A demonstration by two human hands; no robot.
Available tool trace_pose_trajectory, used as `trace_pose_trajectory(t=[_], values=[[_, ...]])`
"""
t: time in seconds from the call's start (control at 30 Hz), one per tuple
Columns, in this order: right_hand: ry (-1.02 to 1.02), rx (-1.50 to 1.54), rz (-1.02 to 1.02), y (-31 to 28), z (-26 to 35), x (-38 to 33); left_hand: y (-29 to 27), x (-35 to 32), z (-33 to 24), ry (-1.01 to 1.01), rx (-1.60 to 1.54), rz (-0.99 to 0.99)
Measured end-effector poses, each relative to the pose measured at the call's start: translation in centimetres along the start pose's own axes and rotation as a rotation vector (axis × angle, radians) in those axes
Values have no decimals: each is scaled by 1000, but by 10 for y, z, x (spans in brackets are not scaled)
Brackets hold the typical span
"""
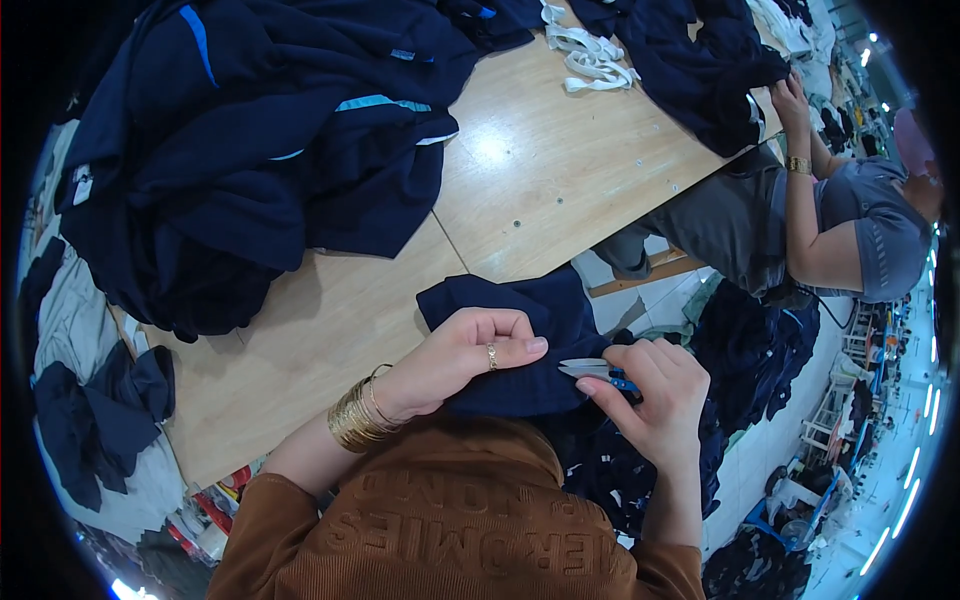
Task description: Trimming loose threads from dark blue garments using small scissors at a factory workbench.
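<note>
A pair of small thread snips [590, 370] with blue handles sits in my right hand [655, 390]; the silver blades point left and stand slightly apart. Left of the blade tips, my left hand [470, 355] has its fingers curled and the thumb pressed against them. Whatever lies in that pinch, perhaps a fold of cloth or a thread, is too small to make out. Beneath both hands, a dark navy garment [520, 300] spreads over the table's near edge and down toward my lap.
A large heap of navy garments [230, 170] covers the left of the wooden table [530, 150]. White strips [595, 65] lie at the far side. On the right, a seated co-worker [830, 215] handles another dark garment [700, 75]. More dark garments [750, 350] are piled on the floor.
</note>
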State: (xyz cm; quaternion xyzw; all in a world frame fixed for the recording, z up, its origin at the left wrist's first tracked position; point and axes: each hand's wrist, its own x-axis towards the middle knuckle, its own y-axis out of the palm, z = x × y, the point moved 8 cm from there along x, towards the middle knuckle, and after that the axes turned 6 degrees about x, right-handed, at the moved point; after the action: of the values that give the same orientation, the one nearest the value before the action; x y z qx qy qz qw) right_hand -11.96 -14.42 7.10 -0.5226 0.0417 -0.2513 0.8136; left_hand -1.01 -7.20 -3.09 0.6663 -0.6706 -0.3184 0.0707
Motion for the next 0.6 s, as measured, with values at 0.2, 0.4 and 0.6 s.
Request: trace_pose_trajectory(t=[0.2,0.4,0.6], values=[[-8,-1,25,-2,6,3,2,2,0,40,82,-43],[-32,-14,57,2,10,6,1,-1,-3,45,99,-38],[-30,16,43,0,9,3,5,2,-1,41,65,-21]])
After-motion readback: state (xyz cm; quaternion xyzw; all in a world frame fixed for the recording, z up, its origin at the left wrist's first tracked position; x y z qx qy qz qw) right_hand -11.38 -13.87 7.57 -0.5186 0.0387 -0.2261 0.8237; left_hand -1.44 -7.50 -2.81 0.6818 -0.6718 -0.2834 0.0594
